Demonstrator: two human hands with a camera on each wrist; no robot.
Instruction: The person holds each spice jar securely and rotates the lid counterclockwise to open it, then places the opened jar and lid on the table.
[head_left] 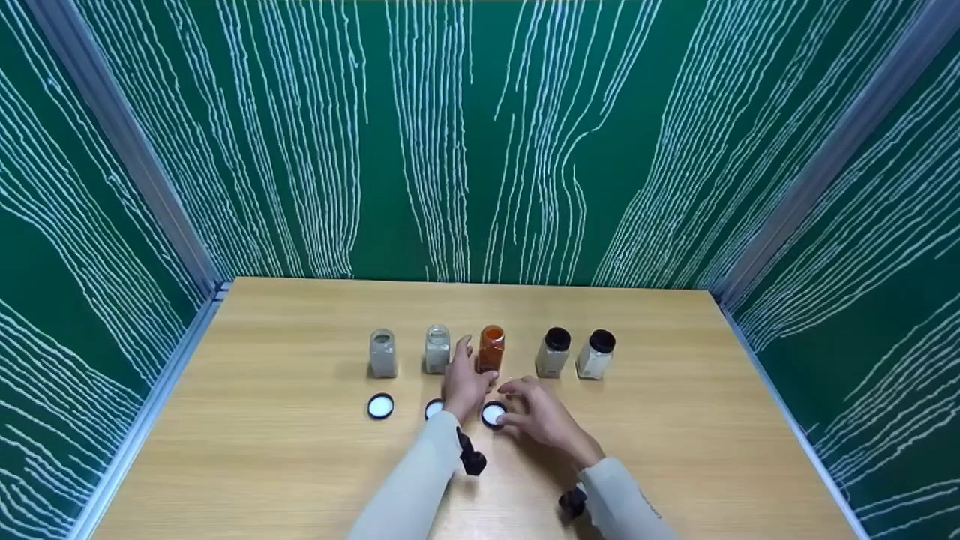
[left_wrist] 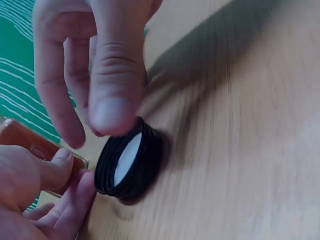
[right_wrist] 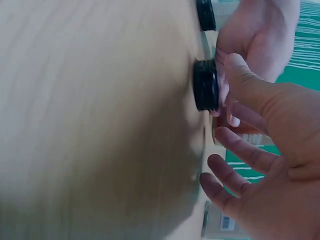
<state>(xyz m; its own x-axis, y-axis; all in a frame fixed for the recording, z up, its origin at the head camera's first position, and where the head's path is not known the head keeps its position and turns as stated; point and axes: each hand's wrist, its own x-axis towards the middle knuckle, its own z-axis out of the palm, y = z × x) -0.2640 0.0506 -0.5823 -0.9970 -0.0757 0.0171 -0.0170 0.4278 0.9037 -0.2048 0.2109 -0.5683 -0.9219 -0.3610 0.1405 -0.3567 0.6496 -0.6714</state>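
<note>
An opened jar of orange-red powder [head_left: 491, 345] stands upright, with my left hand [head_left: 466, 382] around its lower part. In the left wrist view, the left thumb [left_wrist: 61, 156] lies across the jar's side. A black lid [head_left: 493, 414] with a white liner lies inner side up in front of the jar. My right hand [head_left: 547, 412] is beside this lid, its thumb close to the rim; whether they touch I cannot tell. Its fingers [right_wrist: 230, 182] are spread and relaxed in the right wrist view. Left of my left hand stands an opened clear jar [head_left: 437, 349].
Another uncapped jar [head_left: 382, 354] stands at the left, with its lid [head_left: 380, 406] in front. A second lid [head_left: 433, 408] is partly behind the left wrist. Two jars with black lids, one greyish [head_left: 553, 352] and one whiter [head_left: 597, 355], stand at the right. Green walls surround the table.
</note>
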